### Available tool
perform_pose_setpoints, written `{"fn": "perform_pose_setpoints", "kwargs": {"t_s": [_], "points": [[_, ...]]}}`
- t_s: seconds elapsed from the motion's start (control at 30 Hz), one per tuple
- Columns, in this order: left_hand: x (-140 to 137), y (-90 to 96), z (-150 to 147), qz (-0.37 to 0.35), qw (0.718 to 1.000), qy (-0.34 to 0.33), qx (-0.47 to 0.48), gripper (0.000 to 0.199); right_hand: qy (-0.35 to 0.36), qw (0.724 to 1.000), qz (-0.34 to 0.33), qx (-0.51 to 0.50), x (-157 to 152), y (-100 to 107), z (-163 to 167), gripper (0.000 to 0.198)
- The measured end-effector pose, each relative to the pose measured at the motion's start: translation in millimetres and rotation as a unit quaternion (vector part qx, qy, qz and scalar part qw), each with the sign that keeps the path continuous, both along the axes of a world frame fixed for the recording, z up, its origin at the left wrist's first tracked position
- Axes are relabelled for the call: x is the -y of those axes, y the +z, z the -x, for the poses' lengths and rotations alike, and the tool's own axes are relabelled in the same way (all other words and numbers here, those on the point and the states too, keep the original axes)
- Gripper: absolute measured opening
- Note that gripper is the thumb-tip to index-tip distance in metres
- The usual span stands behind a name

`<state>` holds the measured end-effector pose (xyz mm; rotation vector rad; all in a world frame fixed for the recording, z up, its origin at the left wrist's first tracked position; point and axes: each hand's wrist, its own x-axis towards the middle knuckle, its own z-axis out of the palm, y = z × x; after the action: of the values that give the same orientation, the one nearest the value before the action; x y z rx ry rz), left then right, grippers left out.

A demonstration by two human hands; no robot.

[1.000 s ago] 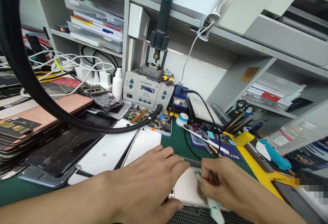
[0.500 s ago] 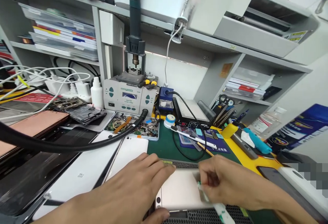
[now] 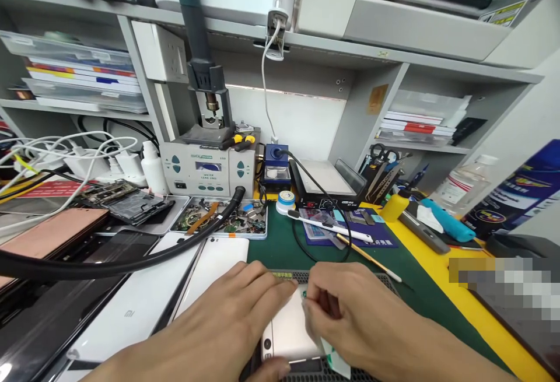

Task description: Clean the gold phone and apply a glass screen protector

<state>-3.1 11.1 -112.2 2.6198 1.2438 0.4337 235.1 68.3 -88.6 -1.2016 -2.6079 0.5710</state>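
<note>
A light gold smartphone, its camera at the left end, lies on a black perforated mat. My left hand grips its left end, fingers over the far side and thumb at the near edge. My right hand is closed in a pinch above the phone's right part, which it hides. Between its fingers is a thin whitish film strip with green marks, hanging down past the phone's near edge. The fingertips of both hands are close together.
White phones and a dark phone lie at left, under a thick black hose. Behind stand a rework station, a parts tray and a heating plate. A white toothbrush and a thin brush lie on the green mat.
My right hand has moved left along the phone, bringing the strip with it, closer to my left hand. The left hand keeps its hold. The camera view has shifted slightly.
</note>
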Motion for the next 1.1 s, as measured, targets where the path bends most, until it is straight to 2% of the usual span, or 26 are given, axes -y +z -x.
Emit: {"fn": "perform_pose_setpoints", "kwargs": {"t_s": [0.2, 0.37, 0.53, 0.6, 0.73, 0.8, 0.93, 1.1], "points": [[-2, 5.3, -2, 0.027, 1.000, -0.006, -0.001, 0.061, -0.046, 0.997, 0.009, 0.062, -8, 6, -5, 0.018], [-2, 7.4, -1, 0.039, 0.999, 0.016, -0.011, 0.065, 0.042, 0.998, -0.033, 0.013, -4, 2, 8, 0.016], [-1, 4.8, 7, 0.075, 0.997, 0.033, -0.004, 0.075, 0.010, 0.997, -0.026, 0.070, -6, 1, -2, 0.020], [1, 6.9, 7, 0.094, 0.995, 0.041, 0.001, 0.077, 0.011, 0.998, -0.026, 0.064, -9, -2, -2, 0.018], [6, 14.7, 4, 0.154, 0.985, 0.081, -0.001, 0.074, 0.079, 0.996, -0.041, 0.029, -13, -3, 11, 0.020], [7, 17.9, 4, 0.166, 0.982, 0.091, 0.010, 0.074, 0.096, 0.993, -0.043, 0.045, -15, 1, 12, 0.023], [3, 23.2, 5, 0.178, 0.982, 0.059, 0.018, 0.075, 0.059, 0.991, -0.030, 0.120, -16, 7, 4, 0.022], [1, 26.8, 7, 0.156, 0.987, 0.024, 0.039, 0.062, 0.086, 0.994, -0.031, 0.062, -9, 6, 19, 0.022]]}}
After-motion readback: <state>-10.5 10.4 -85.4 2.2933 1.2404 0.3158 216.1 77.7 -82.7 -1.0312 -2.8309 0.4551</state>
